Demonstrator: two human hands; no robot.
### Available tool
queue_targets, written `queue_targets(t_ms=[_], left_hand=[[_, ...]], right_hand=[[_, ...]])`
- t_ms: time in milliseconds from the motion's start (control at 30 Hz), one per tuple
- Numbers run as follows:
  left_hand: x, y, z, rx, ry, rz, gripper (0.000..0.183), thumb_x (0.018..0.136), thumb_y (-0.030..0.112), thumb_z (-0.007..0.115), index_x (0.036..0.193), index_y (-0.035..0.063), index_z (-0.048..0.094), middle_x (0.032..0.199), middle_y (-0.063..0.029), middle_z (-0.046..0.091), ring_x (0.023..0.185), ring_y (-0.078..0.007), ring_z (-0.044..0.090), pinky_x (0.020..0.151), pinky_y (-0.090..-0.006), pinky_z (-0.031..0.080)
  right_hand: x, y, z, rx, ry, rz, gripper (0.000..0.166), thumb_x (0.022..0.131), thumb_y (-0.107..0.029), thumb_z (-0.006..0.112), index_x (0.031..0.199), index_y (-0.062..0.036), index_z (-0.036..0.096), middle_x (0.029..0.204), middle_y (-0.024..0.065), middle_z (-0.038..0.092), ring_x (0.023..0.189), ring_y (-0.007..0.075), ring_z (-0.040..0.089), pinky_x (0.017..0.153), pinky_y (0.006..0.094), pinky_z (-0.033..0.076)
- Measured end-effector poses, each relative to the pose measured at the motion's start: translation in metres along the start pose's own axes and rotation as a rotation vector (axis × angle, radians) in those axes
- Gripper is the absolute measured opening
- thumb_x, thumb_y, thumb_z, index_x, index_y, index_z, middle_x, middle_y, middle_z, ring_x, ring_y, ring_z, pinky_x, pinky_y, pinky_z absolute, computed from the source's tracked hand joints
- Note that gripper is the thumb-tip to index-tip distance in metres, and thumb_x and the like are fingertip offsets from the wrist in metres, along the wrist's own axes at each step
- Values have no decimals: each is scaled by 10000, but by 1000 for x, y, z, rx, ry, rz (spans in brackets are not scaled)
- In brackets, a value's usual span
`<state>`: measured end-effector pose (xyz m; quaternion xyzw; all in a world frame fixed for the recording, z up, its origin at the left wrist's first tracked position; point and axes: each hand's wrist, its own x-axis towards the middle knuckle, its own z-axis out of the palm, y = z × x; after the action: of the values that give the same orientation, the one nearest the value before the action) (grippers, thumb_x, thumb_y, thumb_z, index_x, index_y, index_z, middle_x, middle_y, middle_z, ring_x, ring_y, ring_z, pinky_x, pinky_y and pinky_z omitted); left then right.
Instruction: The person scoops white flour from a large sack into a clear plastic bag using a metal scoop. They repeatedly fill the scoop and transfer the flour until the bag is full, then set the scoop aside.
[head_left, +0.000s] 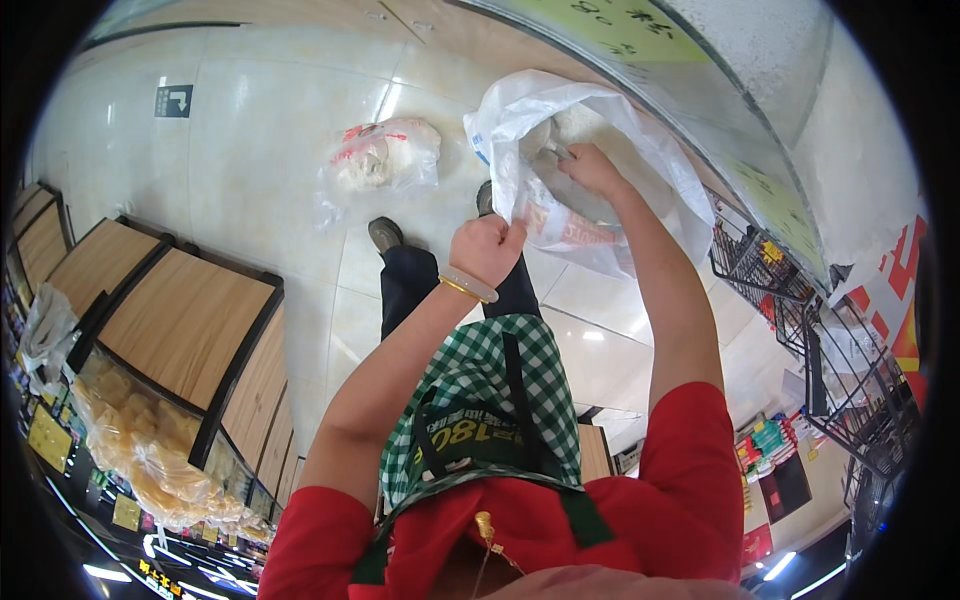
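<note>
A large white plastic sack (592, 232) stands with its mouth spread wide on the tiled floor, pale flour-like powder (630, 161) inside. My left hand (489, 246) grips the sack's near left rim. Inside the mouth, my right hand (591, 171) is closed around the handle of a scoop (538, 139), whose bowl lies at the powder by the sack's left wall. Left of the sack, a smaller clear bag with red print (379, 159) rests on the floor, holding similar pale powder.
A glass-fronted bin (720, 112) with green signs borders the sack at the upper right. Black wire racks (810, 337) stand right. Wood-topped display cabinets (187, 322) and bagged yellow goods (142, 450) line the left. My shoes (385, 234) are between the bags and me.
</note>
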<state>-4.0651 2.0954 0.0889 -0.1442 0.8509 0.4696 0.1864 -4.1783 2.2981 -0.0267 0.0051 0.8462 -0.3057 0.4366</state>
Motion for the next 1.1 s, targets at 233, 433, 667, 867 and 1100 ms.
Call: queue_targets(t_ms=[233,433,667,867,1100], left_hand=[[-1,4,-4,-12,0,-17,394,786,274,561,523,-19,539,507,-186,519,481,-337,530,481,-410,423],[-1,1,-8,74,-50,15,449,823,339,549,572,-32,565,488,-152,532,451,-270,539,468,-357,421],[-8,6,-18,70,-104,-30,438,823,383,539,611,0,561,573,-157,560,556,-315,559,530,-389,435],[-17,0,-21,-47,-151,-22,376,836,391,511,701,46,574,649,-141,589,642,-335,570,590,-398,446],[-37,-37,-26,-148,-165,-123,352,863,380,492,816,50,605,678,-71,616,653,-234,587,637,-314,463]], right_hand=[[-49,-2,-13,105,-28,-48,260,766,-221,577,866,18,598,704,135,583,646,201,539,624,330,421],[-87,13,-28,240,-30,-88,241,793,-191,598,920,14,595,700,60,564,651,115,482,616,285,406],[-140,27,-50,247,-8,-64,259,782,-139,586,985,22,586,756,56,579,682,108,486,635,267,411],[-175,27,-58,210,4,24,272,776,-121,583,1017,5,579,742,9,549,669,90,471,603,245,399],[-221,0,-63,373,5,160,216,809,-116,568,1011,-41,577,564,-72,391,454,14,327,394,187,242]])
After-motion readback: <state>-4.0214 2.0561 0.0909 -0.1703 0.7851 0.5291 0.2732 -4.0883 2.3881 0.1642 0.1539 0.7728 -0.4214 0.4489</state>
